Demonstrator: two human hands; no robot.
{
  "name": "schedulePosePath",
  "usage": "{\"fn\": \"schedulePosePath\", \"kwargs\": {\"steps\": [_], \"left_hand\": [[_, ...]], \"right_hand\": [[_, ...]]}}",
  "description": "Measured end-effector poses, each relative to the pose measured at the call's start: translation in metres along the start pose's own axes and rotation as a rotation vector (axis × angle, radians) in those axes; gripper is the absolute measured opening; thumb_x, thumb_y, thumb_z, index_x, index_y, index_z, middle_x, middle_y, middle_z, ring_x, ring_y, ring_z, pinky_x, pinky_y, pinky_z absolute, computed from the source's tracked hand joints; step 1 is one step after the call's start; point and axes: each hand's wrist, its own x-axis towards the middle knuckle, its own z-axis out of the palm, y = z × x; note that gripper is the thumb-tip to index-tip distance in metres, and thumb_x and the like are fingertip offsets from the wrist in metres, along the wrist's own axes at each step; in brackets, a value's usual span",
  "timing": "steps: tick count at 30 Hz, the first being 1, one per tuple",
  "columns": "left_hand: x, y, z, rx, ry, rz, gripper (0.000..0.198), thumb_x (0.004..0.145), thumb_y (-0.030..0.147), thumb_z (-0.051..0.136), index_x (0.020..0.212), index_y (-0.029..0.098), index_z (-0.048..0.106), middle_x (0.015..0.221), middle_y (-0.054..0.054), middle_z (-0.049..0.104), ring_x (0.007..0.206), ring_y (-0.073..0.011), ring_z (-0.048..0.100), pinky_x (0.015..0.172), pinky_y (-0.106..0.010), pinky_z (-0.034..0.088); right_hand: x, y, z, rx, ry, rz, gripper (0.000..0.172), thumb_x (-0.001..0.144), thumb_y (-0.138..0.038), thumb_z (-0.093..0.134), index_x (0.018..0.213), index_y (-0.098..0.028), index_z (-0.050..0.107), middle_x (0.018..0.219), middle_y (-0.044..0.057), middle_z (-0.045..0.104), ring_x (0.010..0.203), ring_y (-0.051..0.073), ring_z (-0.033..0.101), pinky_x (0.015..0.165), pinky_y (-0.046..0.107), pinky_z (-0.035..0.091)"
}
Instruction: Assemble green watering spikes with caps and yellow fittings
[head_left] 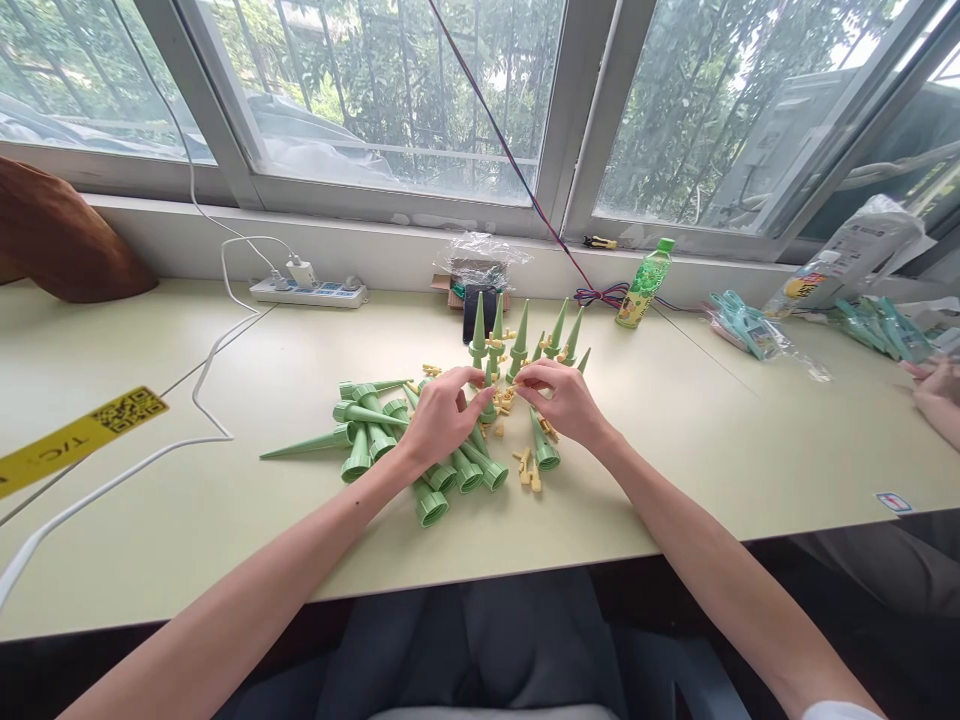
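Observation:
My left hand [448, 415] is closed, thumb and fingers around a green plastic watering spike [488, 408] that stands point up. Just to the right, my right hand [561, 398] is pinched, its fingertips at a small yellow valve piece partly hidden by them. Behind both hands several green spikes [520, 345] stand upright, with yellow valves on some. To the left, under and around my left wrist, lies a heap of green spikes [367, 415] with threaded open ends. One more spike [546, 450] lies below my right hand, near loose yellow valves [528, 470].
At the back are a dark phone [480, 315], a green-capped bottle [643, 285] and a power strip [307, 293]. A white cable [206, 370] crosses the left side. Bagged green items [750, 325] lie right, near another person's hand [941, 390].

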Motion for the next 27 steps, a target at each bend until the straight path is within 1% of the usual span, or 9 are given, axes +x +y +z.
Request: {"fn": "schedulePosePath", "kwargs": {"steps": [7,18,22,27], "left_hand": [[0.0006,-0.0001,0.0004,0.011,-0.010,0.000,0.019,0.092,0.036,0.053,0.093,0.019,0.060,0.092,-0.002,0.066,0.055,-0.0105,0.048,0.060,-0.026,0.044],[0.0007,0.0000,0.0011,0.017,-0.010,0.003,0.020,0.092,0.037,0.052,0.092,0.019,0.060,0.092,-0.002,0.068,0.060,-0.0121,0.055,0.060,-0.026,0.045],[0.0011,0.0019,0.0002,-0.027,-0.011,-0.021,0.021,0.090,0.039,0.055,0.089,0.019,0.059,0.087,-0.002,0.067,0.059,-0.0121,0.056,0.057,-0.025,0.045],[0.0023,0.0030,-0.0015,-0.120,0.008,-0.070,0.019,0.089,0.037,0.055,0.086,0.019,0.060,0.082,-0.001,0.066,0.060,-0.0120,0.056,0.053,-0.024,0.043]], "right_hand": [[-0.0004,-0.0027,0.0003,-0.001,0.010,0.011,0.007,0.084,-0.017,0.063,0.091,-0.017,0.065,0.085,0.005,0.068,0.075,0.017,0.065,0.074,0.033,0.056],[-0.0015,-0.0046,0.0002,-0.012,0.006,0.012,0.007,0.086,-0.022,0.061,0.091,-0.018,0.063,0.083,0.005,0.068,0.072,0.017,0.064,0.071,0.033,0.056],[-0.0020,-0.0043,-0.0001,-0.005,0.009,0.024,0.008,0.086,-0.022,0.062,0.092,-0.018,0.063,0.084,0.005,0.068,0.073,0.017,0.064,0.071,0.033,0.056],[-0.0023,-0.0056,-0.0001,0.006,0.017,0.030,0.010,0.086,-0.025,0.062,0.093,-0.018,0.063,0.085,0.006,0.069,0.073,0.018,0.064,0.071,0.034,0.057]]}}
